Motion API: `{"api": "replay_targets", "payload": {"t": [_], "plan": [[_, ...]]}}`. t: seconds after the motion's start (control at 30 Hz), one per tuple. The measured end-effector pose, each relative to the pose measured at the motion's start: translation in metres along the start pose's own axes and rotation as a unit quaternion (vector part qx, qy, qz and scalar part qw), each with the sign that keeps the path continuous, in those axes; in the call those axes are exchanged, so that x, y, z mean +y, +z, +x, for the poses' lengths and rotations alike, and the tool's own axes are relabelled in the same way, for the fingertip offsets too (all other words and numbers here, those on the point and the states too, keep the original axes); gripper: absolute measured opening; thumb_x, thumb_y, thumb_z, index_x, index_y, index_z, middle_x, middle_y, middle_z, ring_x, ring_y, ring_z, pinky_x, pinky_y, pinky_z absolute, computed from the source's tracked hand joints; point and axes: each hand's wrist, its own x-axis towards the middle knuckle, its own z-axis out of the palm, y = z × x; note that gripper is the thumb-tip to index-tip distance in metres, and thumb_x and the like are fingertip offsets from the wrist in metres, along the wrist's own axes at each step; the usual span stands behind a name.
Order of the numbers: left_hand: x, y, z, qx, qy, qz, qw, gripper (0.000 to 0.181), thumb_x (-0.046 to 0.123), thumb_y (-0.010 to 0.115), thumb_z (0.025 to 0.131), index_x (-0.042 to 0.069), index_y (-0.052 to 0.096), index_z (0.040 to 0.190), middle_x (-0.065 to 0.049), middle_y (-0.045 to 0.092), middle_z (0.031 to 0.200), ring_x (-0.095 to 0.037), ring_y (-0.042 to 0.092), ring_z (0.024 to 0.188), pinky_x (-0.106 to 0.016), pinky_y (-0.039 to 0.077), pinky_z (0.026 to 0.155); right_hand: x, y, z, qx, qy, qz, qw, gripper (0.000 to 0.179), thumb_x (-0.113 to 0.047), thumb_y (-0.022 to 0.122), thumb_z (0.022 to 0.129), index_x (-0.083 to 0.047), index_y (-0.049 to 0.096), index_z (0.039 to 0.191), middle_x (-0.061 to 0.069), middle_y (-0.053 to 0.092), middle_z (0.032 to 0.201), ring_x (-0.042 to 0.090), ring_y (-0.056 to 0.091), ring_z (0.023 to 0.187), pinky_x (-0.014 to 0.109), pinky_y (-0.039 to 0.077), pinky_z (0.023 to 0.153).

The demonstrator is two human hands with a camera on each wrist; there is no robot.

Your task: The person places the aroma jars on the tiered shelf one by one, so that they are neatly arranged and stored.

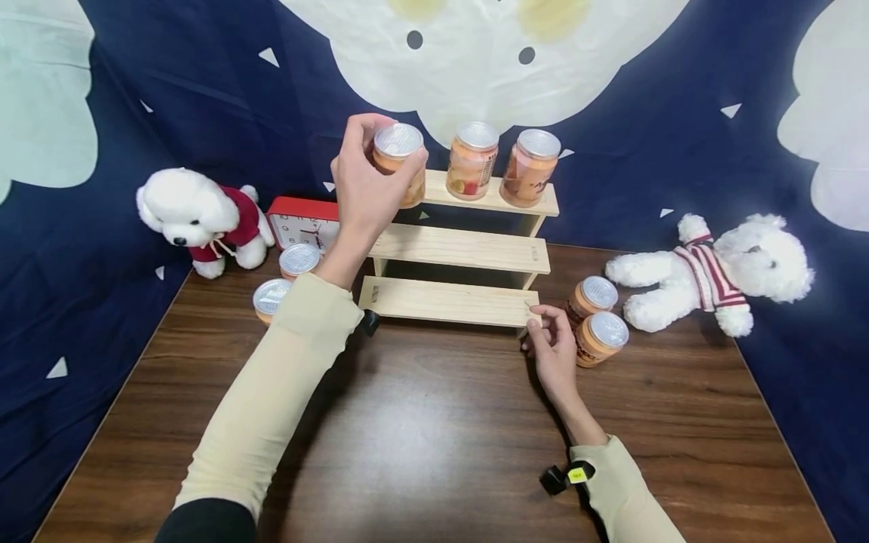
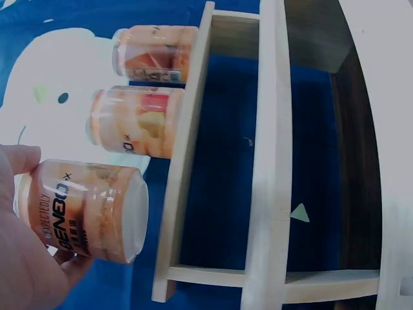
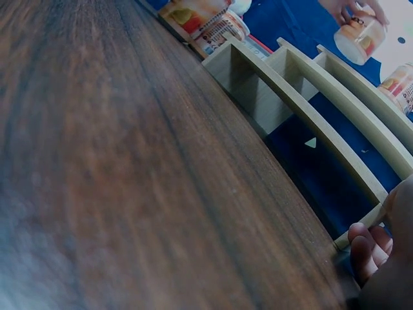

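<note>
My left hand (image 1: 366,181) grips a clear fruit can (image 1: 399,142) with a silver lid, thumb on one side and fingers around the other. In the left wrist view this can (image 2: 87,210) is held apart from the top step, near its left end. Two more fruit cans, a middle one (image 1: 473,162) and a right one (image 1: 531,170), stand upright on the top step of a three-tier wooden shelf (image 1: 448,302). My right hand (image 1: 555,354) holds the right end of the lowest step, its fingers curled at the board's end in the right wrist view.
Two fruit cans (image 1: 270,298) stand left of the shelf, partly behind my left arm, and two more (image 1: 600,339) stand right of it. A red clock (image 1: 302,215) and a white toy dog (image 1: 204,215) are at the left. Another plush toy (image 1: 706,275) lies at the right.
</note>
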Motion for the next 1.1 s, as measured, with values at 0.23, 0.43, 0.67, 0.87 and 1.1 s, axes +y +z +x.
{"api": "replay_targets", "payload": {"t": [0.23,0.43,0.67,0.87,1.1], "plan": [[-0.017,0.005,0.004,-0.005,-0.008,0.008,0.9999,0.056,0.019,0.096,0.086,0.003,0.061,0.127,-0.005,0.078,0.132,-0.015,0.072,0.112,-0.024,0.057,0.095,0.000,0.001,-0.001,0.000,0.002,0.005,1.0000,0.023,0.003,0.062,0.110,0.011,0.060,0.132,0.001,0.057,0.086,0.009,0.061,0.062,0.018,0.050,0.056],[-0.028,0.011,0.010,0.001,-0.017,-0.008,0.9998,0.056,0.019,0.096,0.086,0.004,0.061,0.128,-0.007,0.076,0.135,-0.015,0.072,0.113,-0.024,0.059,0.095,-0.001,0.001,-0.001,0.003,0.004,0.006,1.0000,0.023,0.004,0.062,0.109,0.011,0.061,0.131,0.001,0.057,0.086,0.009,0.061,0.062,0.018,0.050,0.056],[-0.040,0.015,0.013,-0.002,0.004,-0.017,0.9998,0.060,0.021,0.096,0.089,0.003,0.059,0.133,-0.011,0.075,0.135,-0.017,0.070,0.116,-0.024,0.058,0.095,0.000,0.000,0.001,0.003,0.006,0.001,1.0000,0.022,0.003,0.062,0.110,0.009,0.061,0.131,0.001,0.057,0.087,0.009,0.061,0.063,0.018,0.050,0.056],[-0.040,0.012,0.007,-0.005,0.026,0.073,0.9970,0.059,0.041,0.087,0.095,0.009,0.064,0.138,-0.010,0.071,0.132,-0.016,0.065,0.117,-0.026,0.055,0.092,-0.001,0.000,0.001,0.002,0.004,-0.001,1.0000,0.022,0.003,0.062,0.110,0.009,0.061,0.131,0.002,0.057,0.086,0.010,0.061,0.063,0.019,0.050,0.056],[-0.045,0.002,-0.002,-0.039,0.024,0.138,0.9894,0.063,0.028,0.080,0.094,0.023,0.061,0.154,-0.013,0.055,0.143,-0.024,0.062,0.119,-0.032,0.057,0.095,0.000,-0.001,0.001,0.003,0.003,-0.001,1.0000,0.023,0.003,0.062,0.110,0.009,0.062,0.131,0.002,0.058,0.087,0.010,0.061,0.063,0.019,0.050,0.056]]}}
